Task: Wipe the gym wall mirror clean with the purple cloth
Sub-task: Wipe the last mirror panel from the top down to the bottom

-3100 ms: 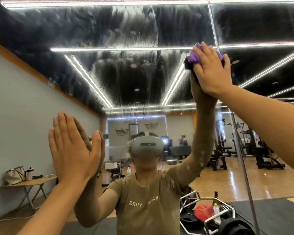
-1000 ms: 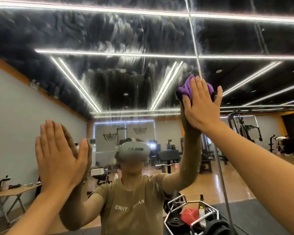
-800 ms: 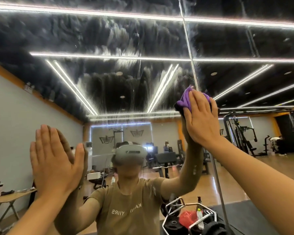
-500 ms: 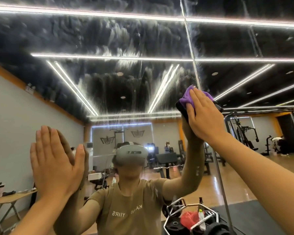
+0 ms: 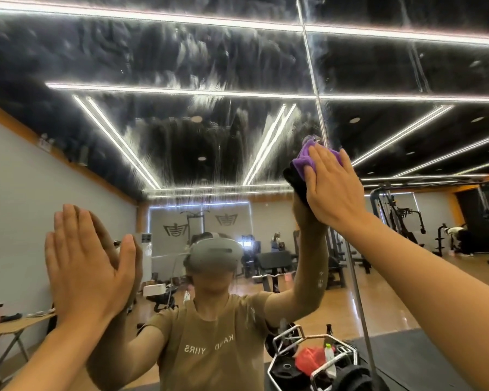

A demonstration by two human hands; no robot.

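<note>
Left hand [image 5: 85,266]: flat against the mirror [image 5: 181,153], fingers straight and together, thumb out, holding nothing. It serves as a brace; judged best kept planted there, low and left, so the body stays steady while the other arm reaches up.

Mirror: wall-mounted, in at least 2 panels joined at a thin vertical seam [image 5: 311,69]. The upper centre carries pale streaks and downward run marks, heaviest between the 2 hands and above them. Right of the seam the glass looks clearer, though some faint smears show near the top. The lower part reflects a person in a tan shirt, a folding desk [image 5: 14,325] at far left and gym machines at right.

Purple cloth [image 5: 305,162]: bunched into a pad, pressed onto the glass just left of the seam, at about mid-height in view. Only its upper and left edges show past the fingers; a dark fold or shadow sits beneath it.

Right hand [image 5: 331,187]: palm spread over the cloth, fingers straight, pressing it flat rather than pinching it.

Step in hand, as a judgement: wiping the streaked zone. Overlapping passes with even palm pressure, working from the top down and leftward into the streaks, should avoid pushing drips back over cleaned glass. Much streaking remains, so the task looks partway done.
</note>
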